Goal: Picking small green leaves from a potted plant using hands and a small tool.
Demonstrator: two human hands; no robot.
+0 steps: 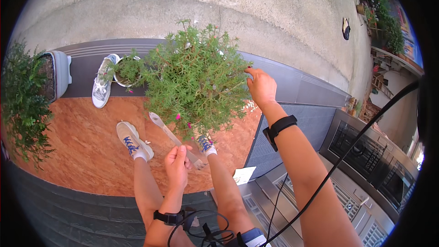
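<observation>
My left hand [177, 166] grips a long, flat metal hand tool [165, 128]. Its rounded blade points up and left, and a pronged end shows past my fingers. Ahead of it spreads a bushy portulaca [199, 79] with needle-like leaves and a few magenta flowers; its pot is hidden under the foliage. At the plant's right edge is my right hand [262, 85], thumb and forefinger against the outer sprigs. A small dark red bud or flower shows by the forefinger tip. Whether the fingers pinch a stem is hard to see.
A small potted plant [127, 70] and a grey-white sneaker [102, 82] stand on the grey step edge. Left is a rectangular planter [60, 75] with a leafy shrub. A black cable [329, 175] crosses my right arm. A white paper [244, 175] lies beside a metal gate [343, 192].
</observation>
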